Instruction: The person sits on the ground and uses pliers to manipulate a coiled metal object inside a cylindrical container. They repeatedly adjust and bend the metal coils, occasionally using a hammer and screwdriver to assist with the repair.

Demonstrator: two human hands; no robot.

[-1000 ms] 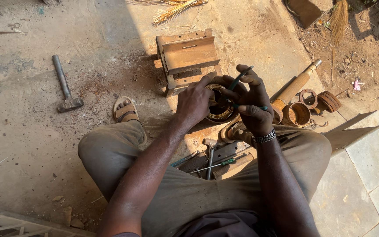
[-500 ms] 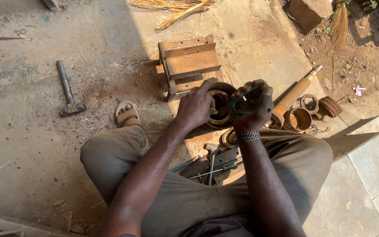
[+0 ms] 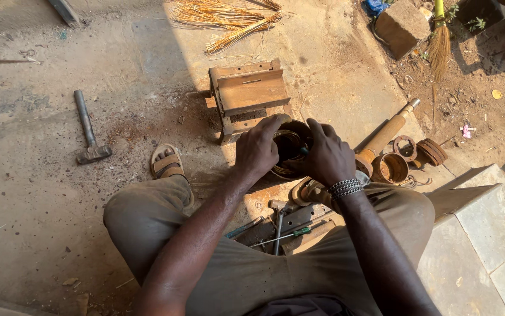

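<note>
My left hand [image 3: 258, 149] and my right hand [image 3: 327, 157] both grip a round, rusty metal part [image 3: 290, 143] held between my knees. Its dark hollow shows between the hands. The right hand's fingers curl over the rim, and a beaded bracelet [image 3: 346, 188] sits on that wrist. Just beyond the part stands a small rusty metal stool-like block [image 3: 249, 96]. Whether the right hand also holds a small tool is hidden.
A hammer [image 3: 88, 130] lies on the ground at left. A rusty shaft [image 3: 387, 133], a cup-shaped piece [image 3: 390, 168] and rings [image 3: 429, 151] lie at right. Screwdrivers and bars [image 3: 278, 225] lie between my legs. My sandalled foot [image 3: 166, 162], dry straw [image 3: 229, 20], a stone block [image 3: 403, 26].
My right hand has dropped from raised, spread fingers onto the round part and closed over its rim. The view has shifted slightly; the left hand stays on the part.
</note>
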